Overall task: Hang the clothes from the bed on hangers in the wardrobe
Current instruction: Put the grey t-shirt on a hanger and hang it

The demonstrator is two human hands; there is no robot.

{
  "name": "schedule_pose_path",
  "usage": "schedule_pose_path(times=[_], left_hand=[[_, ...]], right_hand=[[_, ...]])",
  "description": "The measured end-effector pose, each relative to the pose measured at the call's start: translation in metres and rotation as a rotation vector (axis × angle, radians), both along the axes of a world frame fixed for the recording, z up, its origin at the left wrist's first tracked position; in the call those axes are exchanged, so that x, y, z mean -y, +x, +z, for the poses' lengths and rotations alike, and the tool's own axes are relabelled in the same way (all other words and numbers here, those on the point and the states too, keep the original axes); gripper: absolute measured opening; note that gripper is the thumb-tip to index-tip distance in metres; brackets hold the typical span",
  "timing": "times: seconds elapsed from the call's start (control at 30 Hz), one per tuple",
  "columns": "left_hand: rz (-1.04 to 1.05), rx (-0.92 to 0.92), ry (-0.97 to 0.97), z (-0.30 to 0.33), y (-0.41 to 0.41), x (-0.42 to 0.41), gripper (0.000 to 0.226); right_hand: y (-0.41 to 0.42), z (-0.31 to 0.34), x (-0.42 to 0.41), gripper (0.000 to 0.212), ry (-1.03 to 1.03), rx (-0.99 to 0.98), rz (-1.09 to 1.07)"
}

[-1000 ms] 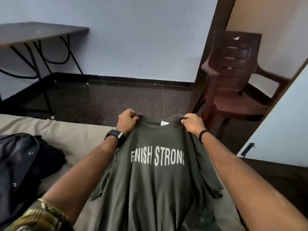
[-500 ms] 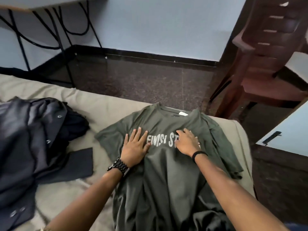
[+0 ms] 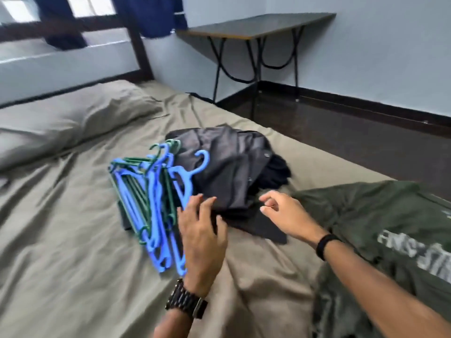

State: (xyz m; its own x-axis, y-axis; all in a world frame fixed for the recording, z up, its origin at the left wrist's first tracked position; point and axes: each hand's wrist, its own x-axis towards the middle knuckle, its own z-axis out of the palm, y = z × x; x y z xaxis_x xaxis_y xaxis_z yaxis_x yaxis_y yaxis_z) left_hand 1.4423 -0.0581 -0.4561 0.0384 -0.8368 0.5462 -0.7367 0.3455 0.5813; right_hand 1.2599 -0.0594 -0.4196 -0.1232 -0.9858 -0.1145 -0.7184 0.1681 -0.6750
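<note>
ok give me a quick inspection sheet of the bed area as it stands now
surface: bed with a wrinkled olive-grey sheet, pillow at the head end.
job's things: stack of blue and green hangers lying on the sheet, partly on the pile of dark clothes; green t-shirt spread flat at the right, print facing up.
clutter: nothing seen.
hands: left hand, fingers spread, over the near edge of the hangers and dark clothes; contact unclear. Right hand, loosely curled, holds nothing.
cables: nothing seen.
surroundings: folding table by the wall, dark floor, window with blue curtains.
</note>
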Motion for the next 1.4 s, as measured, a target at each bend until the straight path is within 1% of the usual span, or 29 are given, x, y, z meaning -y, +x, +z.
schedule_pose_path(times=[0.1,0.17,0.23,0.3,0.33,0.4,0.47,0.53,0.6,0.63,0.67,0.73,0.8,0.9,0.97,1.07,1.17,1.27,1.33,1.4], left_hand=[[0.286,-0.019,0.215,0.005,0.047,0.024,0.056],[0.374,-0.003,0.340,0.002,0.078,0.042,0.061],[0.368,-0.046,0.468,-0.007,0.106,0.057,0.063],[0.281,-0.182,0.628,-0.013,0.117,0.067,0.065],[0.245,-0.219,0.683,-0.019,0.118,0.070,0.065],[0.235,-0.198,0.708,-0.029,0.114,0.072,0.064],[0.244,-0.200,0.651,-0.034,0.105,0.068,0.062],[0.227,-0.263,0.611,-0.038,0.095,0.061,0.062],[0.203,-0.324,0.585,-0.041,0.086,0.054,0.063],[0.188,-0.348,0.578,-0.042,0.081,0.049,0.064],[0.177,-0.373,0.574,-0.043,0.077,0.044,0.064],[0.141,-0.418,0.581,-0.044,0.065,0.030,0.066],[0.083,-0.464,0.569,-0.046,0.047,0.015,0.069],[0.028,-0.477,0.557,-0.047,0.020,-0.006,0.073],[0.025,-0.433,0.545,-0.046,0.009,-0.017,0.074],[0.088,-0.363,0.519,-0.044,0.003,-0.022,0.081],[0.103,-0.225,0.566,-0.044,-0.001,-0.024,0.087],[0.087,-0.147,0.605,-0.045,-0.009,-0.027,0.090],[0.112,-0.081,0.581,-0.047,-0.016,-0.031,0.091],[0.123,0.023,0.529,-0.047,-0.026,-0.038,0.091]], right_hand=[[0.054,0.010,0.027,0.026,-0.010,0.091,0.114],[0.082,0.011,0.038,0.027,0.007,0.144,0.162],[0.107,0.004,0.049,0.029,0.027,0.171,0.189],[0.123,-0.006,0.054,0.033,0.058,0.199,0.183],[0.129,-0.013,0.055,0.036,0.084,0.209,0.182],[0.141,-0.030,0.057,0.046,0.153,0.219,0.179],[0.147,-0.042,0.056,0.054,0.220,0.282,0.181],[0.151,-0.050,0.056,0.048,0.271,0.467,0.172],[0.153,-0.054,0.055,0.034,0.328,0.675,0.152],[0.152,-0.057,0.052,0.028,0.323,0.710,0.138],[0.151,-0.059,0.050,0.024,0.290,0.693,0.124],[0.143,-0.064,0.044,0.021,0.186,0.586,0.074],[0.128,-0.067,0.036,0.022,0.095,0.493,0.017],[0.108,-0.070,0.017,0.023,0.024,0.425,-0.029],[0.100,-0.070,0.003,0.023,-0.041,0.373,-0.063],[0.089,-0.066,-0.011,0.024,-0.143,0.290,-0.090],[0.070,-0.053,-0.019,0.025,-0.215,0.175,-0.075],[0.045,-0.036,-0.031,0.028,-0.301,0.075,-0.058],[0.029,-0.030,-0.041,0.024,-0.344,-0.006,-0.021],[0.011,-0.026,-0.056,0.020,-0.388,-0.097,0.007]])
